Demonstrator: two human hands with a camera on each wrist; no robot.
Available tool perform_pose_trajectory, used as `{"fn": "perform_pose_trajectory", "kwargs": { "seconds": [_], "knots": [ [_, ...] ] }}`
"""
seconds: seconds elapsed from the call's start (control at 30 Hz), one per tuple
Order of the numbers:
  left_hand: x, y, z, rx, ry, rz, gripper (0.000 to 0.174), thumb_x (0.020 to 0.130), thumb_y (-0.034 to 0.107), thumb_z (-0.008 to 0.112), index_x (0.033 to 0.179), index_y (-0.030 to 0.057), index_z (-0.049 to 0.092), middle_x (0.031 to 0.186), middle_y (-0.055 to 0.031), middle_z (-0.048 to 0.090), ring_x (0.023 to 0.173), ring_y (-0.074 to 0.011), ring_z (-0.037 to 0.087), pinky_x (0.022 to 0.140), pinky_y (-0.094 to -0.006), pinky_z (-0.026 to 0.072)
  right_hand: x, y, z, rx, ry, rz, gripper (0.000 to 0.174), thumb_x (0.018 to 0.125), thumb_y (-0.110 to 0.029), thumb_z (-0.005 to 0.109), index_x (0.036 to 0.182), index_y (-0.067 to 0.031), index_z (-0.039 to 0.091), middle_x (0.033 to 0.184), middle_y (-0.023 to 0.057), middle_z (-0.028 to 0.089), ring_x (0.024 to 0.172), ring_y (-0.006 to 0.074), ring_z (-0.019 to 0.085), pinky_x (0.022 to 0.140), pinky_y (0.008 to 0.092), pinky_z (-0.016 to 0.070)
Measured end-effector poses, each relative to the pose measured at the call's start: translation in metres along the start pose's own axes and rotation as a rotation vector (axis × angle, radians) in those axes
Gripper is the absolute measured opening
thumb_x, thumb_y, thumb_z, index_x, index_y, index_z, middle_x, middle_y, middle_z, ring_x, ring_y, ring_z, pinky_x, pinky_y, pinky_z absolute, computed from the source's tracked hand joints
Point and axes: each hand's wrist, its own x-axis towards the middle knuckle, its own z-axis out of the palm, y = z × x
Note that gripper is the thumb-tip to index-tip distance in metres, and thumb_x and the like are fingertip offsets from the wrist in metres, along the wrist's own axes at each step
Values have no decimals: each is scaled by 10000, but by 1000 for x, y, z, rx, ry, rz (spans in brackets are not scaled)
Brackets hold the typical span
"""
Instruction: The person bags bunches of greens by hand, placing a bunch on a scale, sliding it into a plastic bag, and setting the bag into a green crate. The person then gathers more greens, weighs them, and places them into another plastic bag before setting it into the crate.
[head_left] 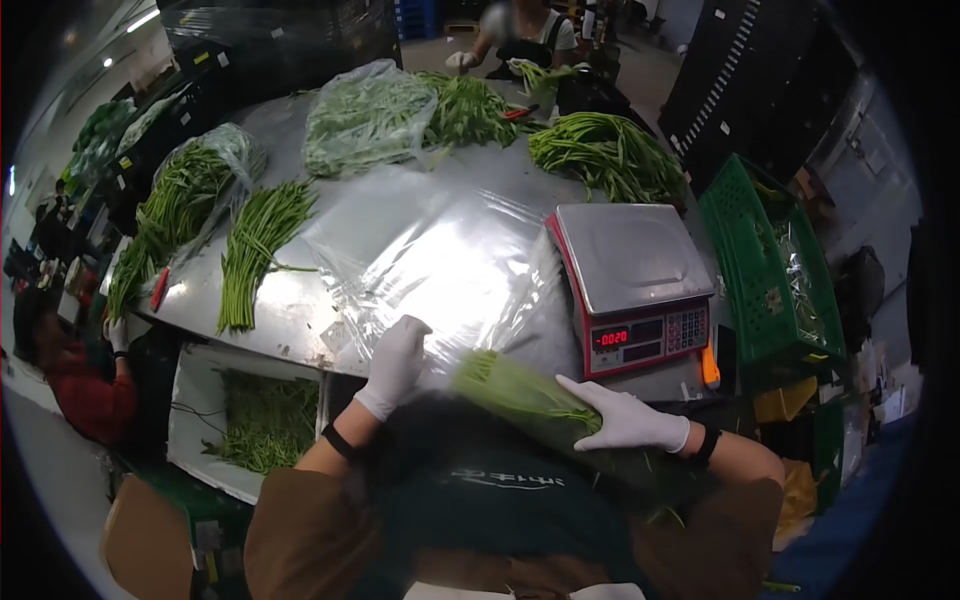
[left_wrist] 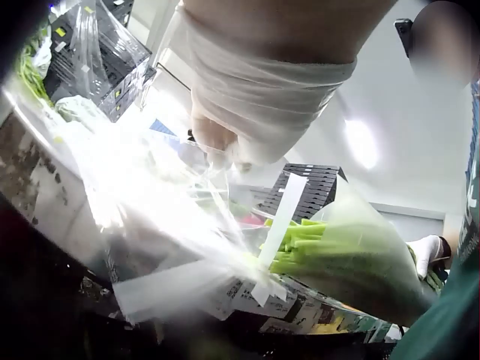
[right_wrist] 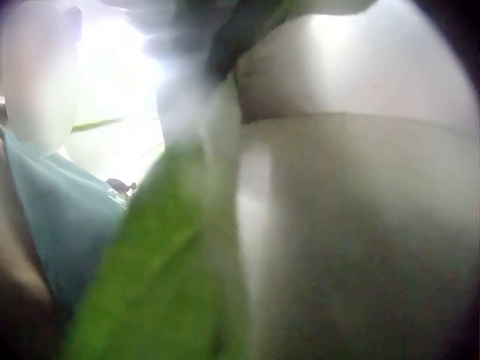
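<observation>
Gripping wrapped green stems, the right hand tilts them.

Cannot make out the fingertips of the left hand against the glaring clear plastic, nor the underside fingers of the right hand, hidden behind the wrapped bunch of greens. Must leave the bunch's far end untold, lost in the dark by the apron, and the scale's keypad marks unread, too small. In the right wrist view, see only a blurred leaf, cut off by the bottom edge.
</observation>
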Motion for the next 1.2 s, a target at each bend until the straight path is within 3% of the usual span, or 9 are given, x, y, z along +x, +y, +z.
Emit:
{"fn": "perform_pose_trajectory", "kwargs": {
  "seconds": [0.27, 0.47, 0.5, 0.57, 0.7, 0.8, 0.93, 1.03, 1.2],
  "knots": [
    [19, 50, -41, 340, -173, 286, 654, 757, -24, 585, 1407, -3, 526, 1330, -149, 557, 920, -314, 628, 764, -429, 522, 1, -8, -8, 94, 148, -92, 1011, 820, -326, 788, 1626, -159, 202, 1530, 133, 404, 1370, 329, 483, 1126, 400, 423],
    [20, 73, -43, 231, -197, 32, 739, 797, 47, 641, 1499, -6, 416, 1451, -178, 507, 863, -340, 657, 755, -430, 561, 17, -12, -2, -49, 335, -156, 920, 820, -321, 775, 1602, -222, 300, 1585, 158, 345, 1376, 365, 478, 1110, 409, 457],
    [22, 94, -47, 238, -392, -85, 842, 800, 113, 714, 1542, 1, 334, 1527, -201, 443, 936, -357, 675, 775, -436, 573, 19, -15, -2, -86, 338, -189, 893, 815, -319, 773, 1590, -262, 333, 1584, 169, 344, 1353, 380, 497, 1079, 421, 486],
    [21, 104, -42, 53, -210, 106, 953, 770, 166, 782, 1568, 22, 280, 1567, -214, 390, 1113, -387, 640, 849, -425, 578, 25, -16, -2, -109, 305, -145, 884, 816, -312, 766, 1587, -284, 335, 1583, 180, 345, 1293, 389, 551, 1041, 431, 514],
    [44, 107, -40, 71, -247, 1, 923, 758, -7, 647, 1586, 32, 244, 1629, -151, 312, 900, -361, 696, 669, -402, 576, 28, -21, -4, -131, 268, -20, 879, 831, -368, 765, 1591, -286, 330, 1622, 146, 303, 1287, 389, 560, 1046, 435, 511],
    [37, 138, -30, -44, -290, 193, 918, 789, 125, 735, 1558, -38, 261, 1634, -170, 285, 1086, -367, 654, 848, -415, 572, 32, -22, -4, -114, 326, -110, 872, 836, -368, 763, 1590, -278, 332, 1621, 141, 305, 1277, 386, 566, 1031, 431, 521],
    [17, 160, 9, -108, -302, 332, 834, 777, 5, 606, 1548, -48, 292, 1643, -165, 278, 917, -297, 665, 710, -408, 580, 60, 14, -1, -47, 383, -173, 896, 838, -342, 786, 1570, -93, 335, 1559, 196, 397, 1370, 375, 483, 1137, 401, 424],
    [-1, 158, 54, -37, -274, 433, 828, 769, 10, 596, 1544, -48, 311, 1613, -178, 325, 821, -286, 620, 617, -380, 577, 77, 7, -7, 507, 278, -222, 890, 857, -280, 788, 1559, -4, 317, 1590, 187, 380, 1463, 267, 378, 1203, 362, 315],
    [20, 178, 2, -165, -356, 400, 872, 752, -1, 607, 1560, -28, 281, 1593, -211, 322, 1118, -344, 641, 750, -407, 599, 112, 26, -31, 720, 167, -303, 747, 964, -174, 659, 1598, -71, 278, 1548, 114, 433, 1387, 195, 422, 1171, 341, 357]
  ]
}}
